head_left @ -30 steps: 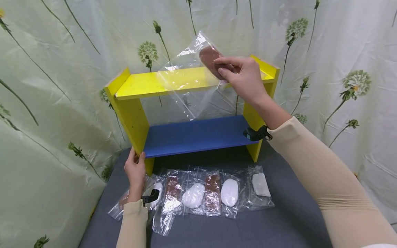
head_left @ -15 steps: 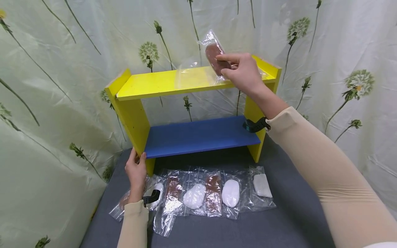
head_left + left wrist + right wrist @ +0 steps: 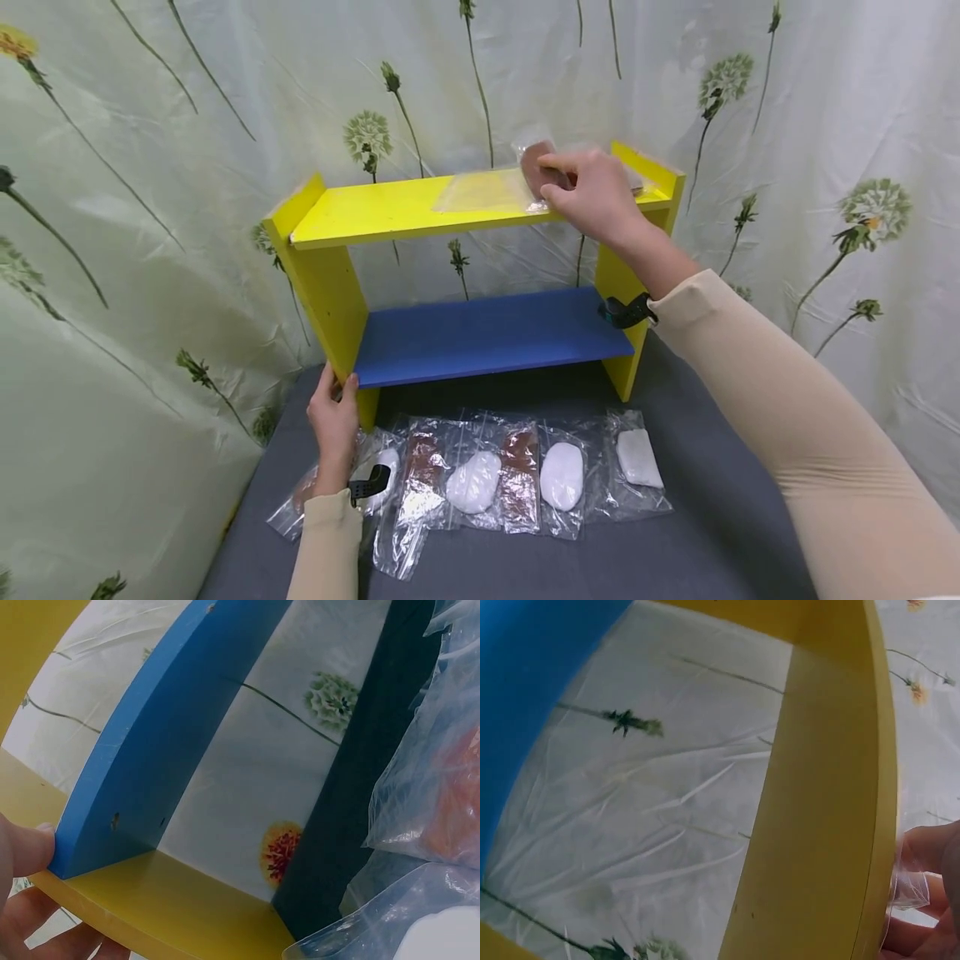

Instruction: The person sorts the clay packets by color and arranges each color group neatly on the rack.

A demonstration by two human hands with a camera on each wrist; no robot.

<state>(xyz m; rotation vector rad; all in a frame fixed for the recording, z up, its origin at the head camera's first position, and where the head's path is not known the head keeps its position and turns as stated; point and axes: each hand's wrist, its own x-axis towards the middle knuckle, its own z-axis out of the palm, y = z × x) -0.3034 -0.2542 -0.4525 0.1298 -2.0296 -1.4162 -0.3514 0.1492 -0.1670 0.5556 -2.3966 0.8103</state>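
My right hand pinches a flat brown piece inside a clear zip bag at the yellow top board of a small shelf unit. The bag's loose part lies along that board. In the right wrist view, fingers and a bit of clear bag show past the yellow board's edge. My left hand grips the unit's left yellow side panel low down. The left wrist view shows the thumb at the corner of the blue lower board and fingers around the panel.
Several clear zip bags lie in a row on the dark table before the unit, holding white pieces and brown pieces. Shiny plastic shows behind my right hand; its contents are hidden. A flower-patterned curtain hangs close behind.
My right hand has lowered the bagged brown piece to the top board, and the bag's hanging part now lies on it. The left hand keeps its grip.
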